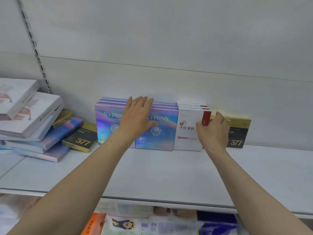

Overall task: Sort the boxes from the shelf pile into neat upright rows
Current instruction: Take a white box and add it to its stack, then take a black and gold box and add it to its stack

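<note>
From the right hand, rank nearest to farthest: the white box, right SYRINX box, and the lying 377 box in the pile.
1. White box: gripped by the right hand.
2. Right SYRINX box: next to its left.
3. Lying 377 box: far left, by the pile.

Readable text logged, shelf [169, 175]:
- Upright holographic box, left of pair [108, 126]: "SYRIN", rest hidden behind left hand [135, 119].
- Upright holographic box, right of pair [162, 133]: "SYRINX", first letter partly covered by fingers.
- Upright white box with red corner [188, 131]: "净痘清肤"; small red label below was too small to read.
- Upright black-gold box [237, 138], toward right end of row: "377".
- Black-gold box lying tilted [79, 139] against pile at left end of shelf: "377".
- Packs below shelf front edge: print blurred, unreadable.
</note>
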A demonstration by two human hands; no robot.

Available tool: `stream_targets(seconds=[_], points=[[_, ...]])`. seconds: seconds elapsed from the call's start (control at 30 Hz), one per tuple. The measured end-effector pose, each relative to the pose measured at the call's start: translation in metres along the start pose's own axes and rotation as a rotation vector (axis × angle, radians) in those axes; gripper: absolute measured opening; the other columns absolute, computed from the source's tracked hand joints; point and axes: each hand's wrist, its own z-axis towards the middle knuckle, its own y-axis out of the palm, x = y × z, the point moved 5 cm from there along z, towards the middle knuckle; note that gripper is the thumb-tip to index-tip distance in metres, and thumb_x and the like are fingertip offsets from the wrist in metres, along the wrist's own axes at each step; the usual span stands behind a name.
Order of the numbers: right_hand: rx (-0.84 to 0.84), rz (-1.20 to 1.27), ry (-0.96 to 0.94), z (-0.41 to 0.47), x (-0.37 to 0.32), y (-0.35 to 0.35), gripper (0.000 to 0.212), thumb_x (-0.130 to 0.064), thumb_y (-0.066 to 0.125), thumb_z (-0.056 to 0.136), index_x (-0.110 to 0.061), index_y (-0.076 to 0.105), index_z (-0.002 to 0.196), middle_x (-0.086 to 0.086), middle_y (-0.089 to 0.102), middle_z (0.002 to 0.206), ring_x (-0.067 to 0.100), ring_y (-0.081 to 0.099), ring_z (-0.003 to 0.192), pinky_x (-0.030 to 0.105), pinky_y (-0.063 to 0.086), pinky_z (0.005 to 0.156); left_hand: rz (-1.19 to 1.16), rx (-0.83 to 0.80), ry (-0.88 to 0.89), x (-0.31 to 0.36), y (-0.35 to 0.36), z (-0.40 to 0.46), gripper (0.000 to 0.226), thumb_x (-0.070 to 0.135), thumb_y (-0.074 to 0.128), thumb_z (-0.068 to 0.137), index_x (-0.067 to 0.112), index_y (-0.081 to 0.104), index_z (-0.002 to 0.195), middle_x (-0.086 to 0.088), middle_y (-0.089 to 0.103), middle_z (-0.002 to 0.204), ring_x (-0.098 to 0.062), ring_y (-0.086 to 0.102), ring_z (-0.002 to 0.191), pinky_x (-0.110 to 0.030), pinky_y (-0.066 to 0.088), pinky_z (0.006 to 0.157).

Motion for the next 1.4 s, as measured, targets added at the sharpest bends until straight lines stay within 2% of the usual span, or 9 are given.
stream_targets(seconds=[0.1,0.2,0.37,0.57,0.83,0.97,1.2,1.3,1.4], points=[[0.02,-0.061,-0.191,-0.015,-0.045,-0.019,0.062,-0.035,0.059,0.095,-0.016,0.033,0.147,0.009,0.041,0.148,0.028,0.036,0.135,0.045,0.043,0.102,-0.23,0.038,-0.048,-0.017,-0.032,-0.01,0.074,0.047,0.066,0.086,0.016,0.036,0.147,-0.006,0.039,0.15,-0.025,0.032,0.138,-0.037,0.02,0.115],[-0.158,-0.085,-0.476,-0.036,-0.11,-0.017,0.049,-0.033,0.056,0.098,-0.019,0.043,0.143,0.006,0.047,0.145,0.024,0.038,0.135,0.037,0.038,0.104,-0.397,0.006,-0.14,-0.052,-0.067,-0.031,0.067,0.044,0.066,0.087,0.018,0.04,0.144,-0.004,0.042,0.147,-0.022,0.036,0.135,-0.032,0.029,0.109],[-0.385,-0.153,-0.837,-0.102,-0.223,-0.003,0.044,-0.039,0.058,0.096,-0.024,0.052,0.138,0.004,0.052,0.143,0.023,0.046,0.132,0.032,0.034,0.106,-0.293,0.022,-0.21,-0.138,-0.146,-0.087,0.062,0.043,0.069,0.085,0.019,0.047,0.138,-0.006,0.053,0.137,-0.025,0.049,0.124,-0.034,0.037,0.101],[-0.413,-0.099,-1.055,-0.221,-0.324,0.016,0.044,-0.041,0.057,0.096,-0.027,0.053,0.137,-0.001,0.053,0.141,0.02,0.044,0.131,0.033,0.036,0.104,-0.136,0.039,-0.282,-0.238,-0.235,-0.19,0.06,0.038,0.071,0.084,0.019,0.05,0.136,-0.005,0.055,0.136,-0.025,0.05,0.125,-0.042,0.042,0.103],[-0.482,0.064,-1.149,-0.372,-0.388,0.076,0.047,-0.042,0.056,0.097,-0.024,0.052,0.14,-0.004,0.051,0.144,0.018,0.039,0.134,0.036,0.037,0.109,-0.033,0.093,-0.35,-0.337,-0.298,-0.325,0.058,0.051,0.064,0.083,0.02,0.055,0.131,-0.003,0.062,0.128,-0.024,0.056,0.118,-0.038,0.044,0.094],[-0.55,0.104,-1.153,-0.419,-0.419,0.117,0.047,-0.047,0.054,0.096,-0.028,0.051,0.139,-0.008,0.051,0.141,0.014,0.04,0.131,0.029,0.037,0.1,-0.045,0.052,-0.424,-0.384,-0.296,-0.355,0.067,0.068,0.047,0.081,0.027,0.05,0.133,0.005,0.056,0.134,-0.017,0.051,0.122,-0.032,0.041,0.096],[-0.614,0.117,-1.174,-0.449,-0.483,0.199,0.051,-0.052,0.051,0.096,-0.031,0.046,0.143,-0.012,0.044,0.146,0.007,0.034,0.136,0.025,0.036,0.102,-0.066,0.083,-0.441,-0.471,-0.281,-0.36,0.048,0.052,0.06,0.088,0.033,0.05,0.131,0.011,0.055,0.133,-0.012,0.048,0.121,-0.021,0.032,0.088],[-0.621,0.107,-1.142,-0.439,-0.516,0.236,0.052,-0.049,0.052,0.097,-0.029,0.045,0.144,-0.012,0.042,0.148,0.007,0.032,0.136,0.019,0.028,0.099,-0.074,0.075,-0.426,-0.52,-0.272,-0.342,0.056,0.056,0.058,0.087,0.027,0.05,0.134,0.006,0.055,0.135,-0.015,0.048,0.125,-0.028,0.037,0.096],[-0.555,0.127,-1.097,-0.414,-0.557,0.265,0.048,-0.047,0.052,0.097,-0.028,0.048,0.141,-0.007,0.048,0.144,0.014,0.04,0.132,0.024,0.033,0.1,-0.119,0.049,-0.406,-0.571,-0.259,-0.311,0.066,0.066,0.052,0.082,0.025,0.05,0.134,0.004,0.056,0.133,-0.017,0.05,0.123,-0.027,0.038,0.096]])
